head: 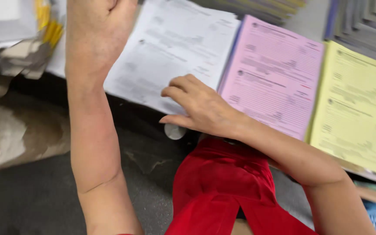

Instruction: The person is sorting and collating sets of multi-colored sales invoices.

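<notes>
Nearest the camera, a fold of red cloth (223,187) is lying at 6 o'clock, covering the person's lap and hiding part of the dark floor (35,196) beneath. At 9 o'clock a pale, worn slab (18,135) is sitting on that floor.

Just above the cloth, the right hand (199,109) is resting with its fingers curled loosely and half spread, the fingertips pressing on the lower edge of the white sheet stack (170,52); it is gripping nothing. A small pale round thing (174,132) is peeking out under the thumb, too blurred to name.

The left forearm is rising from 7 o'clock toward 11 o'clock, crossing in front of the white stack's left edge and blocking it. The left hand (103,15) is cut by the top border, so I cannot tell whether it is clenched or spread, or holding anything.

Moving outward, a pink form stack (275,74) is lying just beside the white one at 1 o'clock, and a yellow form stack (357,109) is touching the pink one at 3 o'clock. Farther off, at 10 o'clock, loose crumpled papers with yellow slips (44,30) are piling up, and grey folders (366,21) are fanning out at 2 o'clock.
</notes>
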